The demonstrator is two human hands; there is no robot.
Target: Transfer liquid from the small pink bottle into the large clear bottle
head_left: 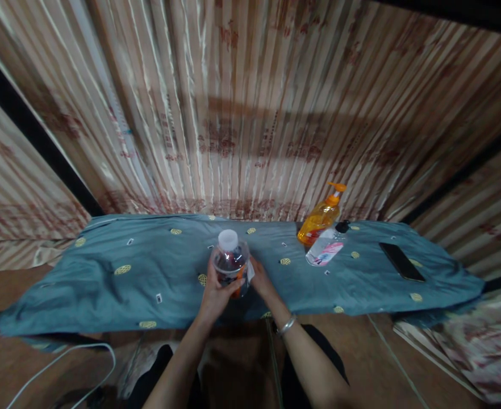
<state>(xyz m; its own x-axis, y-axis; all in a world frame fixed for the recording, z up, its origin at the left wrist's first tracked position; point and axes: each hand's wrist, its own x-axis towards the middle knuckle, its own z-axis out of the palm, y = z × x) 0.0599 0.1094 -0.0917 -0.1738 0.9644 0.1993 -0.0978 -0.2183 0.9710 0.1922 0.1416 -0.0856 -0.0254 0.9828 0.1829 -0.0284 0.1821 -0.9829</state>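
Note:
A clear plastic bottle with a wide white cap and an orange patch low on its side stands at the front middle of the cloth-covered table. Wrapped round its left side and front is my left hand, thumb across the front. My right hand, with a silver bangle at the wrist, presses a small white wipe against the bottle's right side. Whether the wipe is tissue or cloth I cannot tell, and most of the right fingers are hidden behind the bottle.
On the right stand an orange pump bottle and a clear bottle with a black top. Further right lies a black phone. A teal patterned cloth covers the table; a pleated curtain hangs behind. A white cable loops at lower left.

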